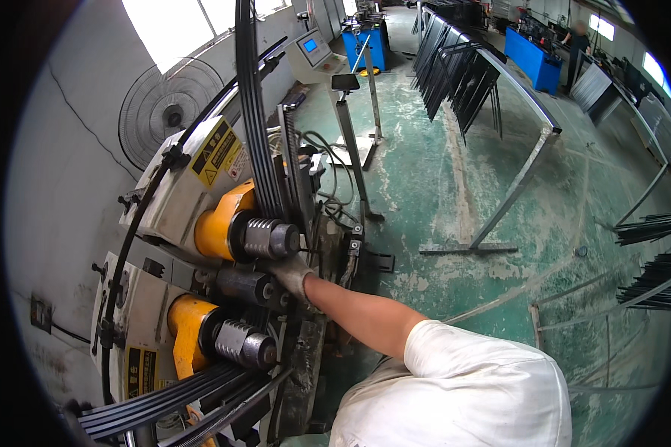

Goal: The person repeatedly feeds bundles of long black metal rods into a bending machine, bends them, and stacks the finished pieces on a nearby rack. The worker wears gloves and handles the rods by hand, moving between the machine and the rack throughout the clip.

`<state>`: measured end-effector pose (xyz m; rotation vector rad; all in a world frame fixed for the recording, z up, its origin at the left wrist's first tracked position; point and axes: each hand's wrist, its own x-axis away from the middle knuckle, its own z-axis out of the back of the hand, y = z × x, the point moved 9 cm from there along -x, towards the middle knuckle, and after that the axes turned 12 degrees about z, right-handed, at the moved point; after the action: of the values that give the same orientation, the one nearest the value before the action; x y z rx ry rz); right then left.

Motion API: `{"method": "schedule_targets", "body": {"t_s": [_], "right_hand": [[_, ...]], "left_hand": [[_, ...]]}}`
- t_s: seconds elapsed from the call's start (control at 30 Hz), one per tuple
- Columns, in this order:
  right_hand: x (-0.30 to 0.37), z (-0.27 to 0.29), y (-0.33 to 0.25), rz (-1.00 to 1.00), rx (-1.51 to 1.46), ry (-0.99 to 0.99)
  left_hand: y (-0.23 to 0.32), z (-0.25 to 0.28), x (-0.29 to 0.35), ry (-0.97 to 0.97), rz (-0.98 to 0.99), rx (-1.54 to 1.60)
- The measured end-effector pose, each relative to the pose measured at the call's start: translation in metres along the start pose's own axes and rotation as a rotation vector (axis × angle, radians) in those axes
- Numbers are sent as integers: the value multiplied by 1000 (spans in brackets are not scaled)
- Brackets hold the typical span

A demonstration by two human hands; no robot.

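A: Workshop floor (406,175): green, worn. Nearest item?
B: Right hand (290,274), gloved, just below upper threaded spindle (259,238); grip hidden, cannot tell. Left hand: out of view.
A: Dark bars (255,141)?
B: Bundled, beside that spindle. Step, seemingly: handwork there; next likely calls for clear fingers. Farther: fan (173,115), rack (511,190).

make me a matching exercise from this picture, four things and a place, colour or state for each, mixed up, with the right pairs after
Things
1. gloved right hand
2. fan
3. control console
4. upper bracket

Descriptions
A. has a lit blue screen
B. orange-yellow
C. just below the upper roller in the picture
D. round, near the wall

Pairs: 1-C; 2-D; 3-A; 4-B
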<state>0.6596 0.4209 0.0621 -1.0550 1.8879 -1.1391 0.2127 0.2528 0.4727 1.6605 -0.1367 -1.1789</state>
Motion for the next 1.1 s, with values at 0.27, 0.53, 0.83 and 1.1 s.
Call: {"method": "schedule_targets", "body": {"t_s": [0.27, 0.53, 0.83, 1.1], "right_hand": [[2, -2, -5, 2, 14, -45], [5, -7, -14, 19, -38, -102], [-3, -7, -5, 106, 131, -146], [4, -9, -5, -17, -98, -104]], "left_hand": [[-3, -134, 2, -273, 5, -528], [-2, -166, 5, -380, -81, -245], [-5, -164, -1, -417, -100, -207], [-1, -163, 2, -387, -115, -242]]}}
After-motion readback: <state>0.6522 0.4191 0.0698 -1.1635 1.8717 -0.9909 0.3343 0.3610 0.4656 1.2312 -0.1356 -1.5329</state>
